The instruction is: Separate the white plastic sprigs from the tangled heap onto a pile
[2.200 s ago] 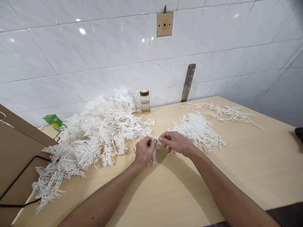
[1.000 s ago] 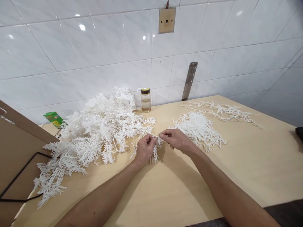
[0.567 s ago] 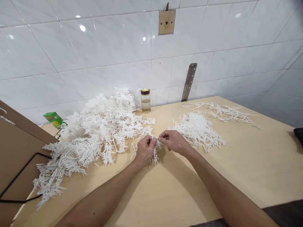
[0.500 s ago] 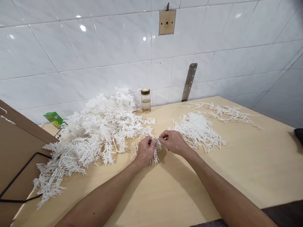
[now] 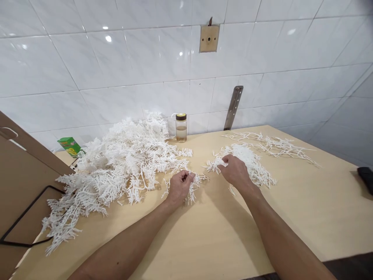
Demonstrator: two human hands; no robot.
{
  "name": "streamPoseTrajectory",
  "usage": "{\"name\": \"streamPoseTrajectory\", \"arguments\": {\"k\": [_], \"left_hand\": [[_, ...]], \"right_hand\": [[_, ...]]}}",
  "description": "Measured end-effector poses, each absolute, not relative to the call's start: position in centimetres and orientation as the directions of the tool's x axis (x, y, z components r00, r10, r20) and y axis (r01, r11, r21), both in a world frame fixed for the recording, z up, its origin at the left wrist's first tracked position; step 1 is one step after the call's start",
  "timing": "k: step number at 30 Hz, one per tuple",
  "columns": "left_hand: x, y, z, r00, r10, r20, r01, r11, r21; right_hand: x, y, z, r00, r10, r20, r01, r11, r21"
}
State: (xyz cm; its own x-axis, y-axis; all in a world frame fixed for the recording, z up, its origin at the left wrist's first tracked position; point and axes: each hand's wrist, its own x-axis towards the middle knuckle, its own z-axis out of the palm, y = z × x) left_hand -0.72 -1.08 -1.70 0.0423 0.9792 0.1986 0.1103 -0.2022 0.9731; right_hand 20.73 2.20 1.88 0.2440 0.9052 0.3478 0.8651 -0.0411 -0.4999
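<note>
Between the thumb and fingers of my left hand (image 5: 179, 186) is a white branching sprig (image 5: 192, 188), its thin twigs spreading out to the right and below. My right hand (image 5: 234, 170) is closed on a small white piece (image 5: 215, 164) at the left side of a pile of short white sprigs (image 5: 247, 155). To the left of my left hand lies a large heap of white feathery branches (image 5: 125, 155). Several long bare white stems (image 5: 279, 146) are spread out behind the small pile, toward the right.
A bottle with a dark lid (image 5: 181, 128) stands near the tiled wall. At the left are a green box (image 5: 70, 146), a brown cardboard panel (image 5: 26, 175) and a black wire frame (image 5: 26, 212). A black object (image 5: 365, 179) lies on the table (image 5: 314, 206) at right.
My right hand has moved right, away from my left hand, to the small pile. My left hand keeps its sprig in nearly the same place. The view has tilted up slightly.
</note>
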Motion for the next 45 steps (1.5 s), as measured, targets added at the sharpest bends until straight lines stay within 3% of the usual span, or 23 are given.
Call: {"name": "streamPoseTrajectory", "arguments": {"k": [2,6,11,15,22,25,28,31,33,36,38,40,45], "left_hand": [[-0.7,-1.1,-1.7,0.019,0.974,0.226,0.092,-0.226,0.970],[-0.7,-1.2,-1.4,0.016,0.971,0.238,0.109,-0.238,0.965],[-0.6,-1.5,-1.1,0.011,0.974,0.228,0.150,-0.227,0.962],[-0.6,-1.5,-0.8,-0.014,0.980,0.199,0.266,-0.188,0.945],[-0.8,-1.0,-0.2,-0.025,0.991,0.134,0.493,-0.104,0.864],[-1.0,-1.0,-0.5,-0.050,0.988,0.149,0.461,-0.110,0.880],[-1.1,-1.1,-0.8,0.008,0.986,0.165,0.305,-0.160,0.939],[-1.0,-1.1,-1.0,0.068,0.990,0.123,0.151,-0.132,0.980],[-1.0,-1.1,-1.0,0.053,0.994,0.097,0.111,-0.102,0.989],[-1.0,-1.0,-0.9,0.038,0.989,0.144,0.085,-0.147,0.986],[-1.0,-1.0,-0.9,0.054,0.982,0.179,0.055,-0.182,0.982],[-1.0,-1.0,-0.9,0.066,0.981,0.184,0.019,-0.186,0.982],[-0.8,-0.9,-0.9,0.041,0.983,0.180,-0.025,-0.180,0.983]], "right_hand": [[20.2,1.8,2.0,0.142,0.955,0.259,0.786,0.050,-0.616],[17.5,0.6,2.2,-0.248,0.969,0.022,0.548,0.159,-0.821],[15.9,0.1,2.3,-0.265,0.964,0.029,0.521,0.169,-0.837],[15.6,0.0,2.6,-0.218,0.971,0.097,0.649,0.218,-0.728],[13.3,-0.5,1.7,-0.243,0.921,0.305,0.875,0.344,-0.342],[14.1,0.3,1.7,-0.113,0.947,0.301,0.909,0.222,-0.354],[17.5,1.7,1.9,0.165,0.937,0.307,0.896,-0.013,-0.443],[21.2,2.7,2.2,0.356,0.852,0.385,0.841,-0.112,-0.529],[22.3,2.6,2.5,0.395,0.813,0.428,0.816,-0.096,-0.570],[20.9,1.6,3.1,0.251,0.908,0.335,0.759,0.030,-0.650],[19.1,0.7,3.4,-0.010,0.987,0.158,0.656,0.126,-0.744],[17.4,-0.1,3.4,-0.185,0.981,0.064,0.561,0.159,-0.813],[15.8,-0.3,2.7,-0.288,0.957,-0.014,0.455,0.124,-0.882]]}}
